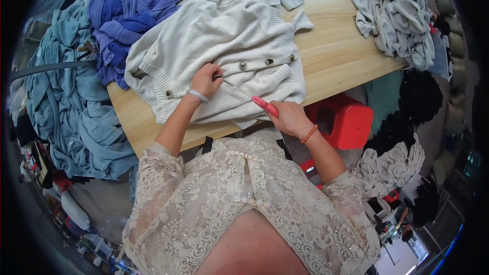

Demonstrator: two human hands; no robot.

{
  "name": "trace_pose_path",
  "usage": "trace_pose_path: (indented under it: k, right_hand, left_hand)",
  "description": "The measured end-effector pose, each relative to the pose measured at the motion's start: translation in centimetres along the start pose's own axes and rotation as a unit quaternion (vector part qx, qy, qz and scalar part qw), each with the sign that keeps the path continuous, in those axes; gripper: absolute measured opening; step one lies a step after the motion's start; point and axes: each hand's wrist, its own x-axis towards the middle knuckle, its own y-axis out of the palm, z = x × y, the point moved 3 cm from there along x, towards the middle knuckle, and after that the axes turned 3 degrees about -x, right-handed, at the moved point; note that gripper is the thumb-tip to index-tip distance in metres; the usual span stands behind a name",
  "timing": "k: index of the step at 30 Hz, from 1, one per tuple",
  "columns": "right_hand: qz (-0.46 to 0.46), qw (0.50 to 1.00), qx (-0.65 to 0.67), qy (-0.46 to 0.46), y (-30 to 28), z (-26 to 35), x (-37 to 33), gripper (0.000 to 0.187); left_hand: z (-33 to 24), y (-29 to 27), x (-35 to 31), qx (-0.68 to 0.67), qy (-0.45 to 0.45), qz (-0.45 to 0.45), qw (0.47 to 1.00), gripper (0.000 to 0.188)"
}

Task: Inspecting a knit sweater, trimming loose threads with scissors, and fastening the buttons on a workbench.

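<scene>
A cream knitted cardigan (204, 30) lies on the wooden table in front of me, its button band running across the near half. Dark-centred metallic buttons sit along the band, among them one button (242, 65) just right of my left hand. My left hand (208, 80) is closed on the band, pinching the knit at a spot its fingers partly cover. In my right hand (290, 118) is a screwdriver-like tool (265, 106) with a red handle and a thin metal shaft. Its shaft points left and its tip meets the fingers of my left hand; the tip itself is hidden.
Blue-violet knitwear (132, 15) is heaped against the cardigan's far left side. Grey-blue garments (76, 97) hang at the left, and pale grey ones (392, 15) pile up on the table (331, 46) at the far right. A red plastic stool (351, 122) stands below the table's edge.
</scene>
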Motion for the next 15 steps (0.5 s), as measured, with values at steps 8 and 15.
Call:
trace_pose_path:
  k: [8,15]
  right_hand:
    - [-0.055,0.998,0.027,0.032,-1.5,-4.3,-2.5,0.015]
    - [-0.036,0.998,0.008,0.045,-2.8,-5.4,-2.2,0.02]
  left_hand:
    - [-5.4,4.0,2.1,0.07,0.124,-0.08,0.987,0.024]
    - [-2.8,6.5,4.1,0.029,0.023,0.003,0.999,0.013]
